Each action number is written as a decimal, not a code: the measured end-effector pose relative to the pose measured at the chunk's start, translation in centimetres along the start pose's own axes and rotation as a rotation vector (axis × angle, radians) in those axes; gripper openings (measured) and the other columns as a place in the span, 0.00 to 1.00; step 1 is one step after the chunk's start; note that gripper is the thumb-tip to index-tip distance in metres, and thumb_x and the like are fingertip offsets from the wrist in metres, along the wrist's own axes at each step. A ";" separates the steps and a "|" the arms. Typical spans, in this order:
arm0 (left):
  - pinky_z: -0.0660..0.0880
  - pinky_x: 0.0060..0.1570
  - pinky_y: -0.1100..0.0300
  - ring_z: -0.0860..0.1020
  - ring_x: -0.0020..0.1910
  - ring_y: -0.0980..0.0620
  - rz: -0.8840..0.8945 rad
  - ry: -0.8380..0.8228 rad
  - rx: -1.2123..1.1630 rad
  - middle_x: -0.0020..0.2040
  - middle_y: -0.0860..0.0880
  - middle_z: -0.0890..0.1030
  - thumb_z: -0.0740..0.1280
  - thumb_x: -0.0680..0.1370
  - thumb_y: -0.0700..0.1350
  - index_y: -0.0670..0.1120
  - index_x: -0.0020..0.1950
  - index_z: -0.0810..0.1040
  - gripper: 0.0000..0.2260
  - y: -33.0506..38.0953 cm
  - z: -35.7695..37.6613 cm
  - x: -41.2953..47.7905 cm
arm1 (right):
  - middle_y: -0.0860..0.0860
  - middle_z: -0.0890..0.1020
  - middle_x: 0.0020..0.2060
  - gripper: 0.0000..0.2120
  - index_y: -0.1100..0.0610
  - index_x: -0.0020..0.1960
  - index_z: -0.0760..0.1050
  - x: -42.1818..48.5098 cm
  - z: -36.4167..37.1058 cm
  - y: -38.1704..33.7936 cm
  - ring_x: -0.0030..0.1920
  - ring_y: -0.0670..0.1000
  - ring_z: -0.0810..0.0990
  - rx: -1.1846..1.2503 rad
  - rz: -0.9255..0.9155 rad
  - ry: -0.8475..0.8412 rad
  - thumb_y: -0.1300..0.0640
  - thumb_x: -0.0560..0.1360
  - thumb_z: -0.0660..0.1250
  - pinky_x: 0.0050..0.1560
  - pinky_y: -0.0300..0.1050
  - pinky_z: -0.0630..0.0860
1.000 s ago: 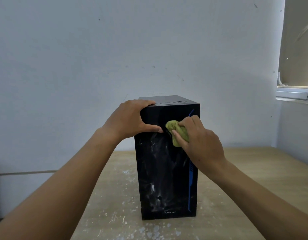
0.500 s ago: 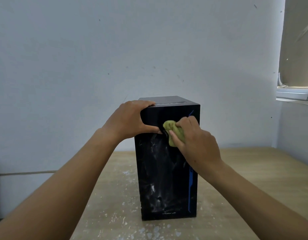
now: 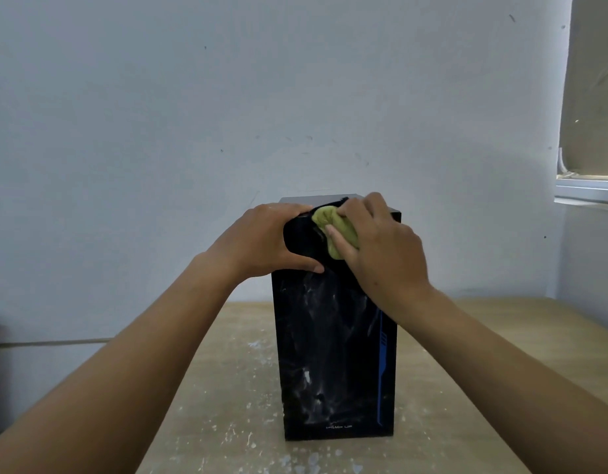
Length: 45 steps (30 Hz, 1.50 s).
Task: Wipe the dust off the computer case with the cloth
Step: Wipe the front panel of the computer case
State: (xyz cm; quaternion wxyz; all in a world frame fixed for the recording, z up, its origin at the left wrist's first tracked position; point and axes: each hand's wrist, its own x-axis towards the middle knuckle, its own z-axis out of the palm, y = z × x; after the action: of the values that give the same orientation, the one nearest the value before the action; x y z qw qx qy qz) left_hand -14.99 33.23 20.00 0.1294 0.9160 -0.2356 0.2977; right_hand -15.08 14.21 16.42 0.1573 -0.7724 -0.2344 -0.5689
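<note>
From the head camera, the black computer case (image 3: 333, 354) stands upright on the wooden bench (image 3: 234, 388), near the white wall. Its front panel faces the person and carries white dust smears, thickest in the lower half. The bench around the case is also speckled with white dust.

The left hand (image 3: 261, 241) grips the top left corner of the case, its fingers (image 3: 285, 210) curled over the top edge and the thumb pressed on the front panel. The right hand (image 3: 381, 241) holds a bunched yellow-green cloth (image 3: 333, 227) against the top front edge, with the fingers closed around it and pinching it.

To do this step well, I think the cloth should press flat and travel downward in overlapping strokes, so that the dust goes to the bottom and not back on the clean part. The left hand should hold the case firm, because a tall case may tip or slide under the push. A fresh side of the cloth will help for the heavy smears below.
</note>
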 end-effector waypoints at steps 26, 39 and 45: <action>0.65 0.69 0.56 0.55 0.77 0.55 -0.090 0.265 -0.046 0.79 0.52 0.54 0.76 0.64 0.60 0.50 0.80 0.52 0.52 1.0 3.1 -3.2 | 0.52 0.74 0.44 0.12 0.55 0.50 0.75 -2.9 -0.1 0.2 0.26 0.50 0.72 0.018 -0.079 -0.132 0.46 0.77 0.64 0.23 0.42 0.72; 0.71 0.68 0.52 0.68 0.70 0.58 -0.417 0.452 -0.664 0.73 0.55 0.67 0.81 0.63 0.57 0.53 0.79 0.52 0.53 2.7 10.0 -5.9 | 0.54 0.74 0.44 0.13 0.56 0.51 0.76 1.7 0.4 -1.8 0.26 0.52 0.72 0.027 -0.100 -0.034 0.47 0.77 0.67 0.22 0.40 0.69; 0.70 0.68 0.57 0.69 0.69 0.57 -0.467 0.449 -0.668 0.72 0.55 0.70 0.81 0.64 0.54 0.51 0.79 0.55 0.51 2.7 10.9 -6.4 | 0.54 0.75 0.43 0.12 0.56 0.49 0.75 -0.5 2.2 -2.8 0.25 0.51 0.73 0.016 -0.174 -0.021 0.47 0.76 0.65 0.20 0.42 0.71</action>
State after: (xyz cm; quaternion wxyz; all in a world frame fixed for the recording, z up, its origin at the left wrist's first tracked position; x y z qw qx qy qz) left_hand -15.65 29.04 7.81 0.5285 0.7657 -0.0723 0.3595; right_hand -14.97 17.56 15.23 0.1112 -0.7538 -0.3067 -0.5703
